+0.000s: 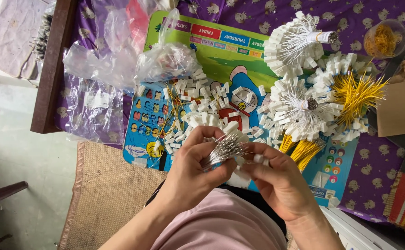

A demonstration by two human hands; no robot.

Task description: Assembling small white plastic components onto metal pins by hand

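My left hand [194,169] grips a bundle of thin wires with bare metal ends [224,149] that fan out above its fingers. Beside it, my right hand [276,178] touches the same bundle and pinches a small white plastic connector [258,158] at its fingertips. Both hands hover over a colourful cartoon mat [221,65]. A loose heap of small white connectors [202,109] lies on the mat just beyond the hands.
Tied bundles of white wires with white connectors [299,44] [304,109] and yellow wires [357,95] lie at the right. Clear plastic bags [119,60] sit at the left, a cup of yellow bands [385,39] and a cardboard box [401,109] at the far right. A woven mat [110,194] covers the floor.
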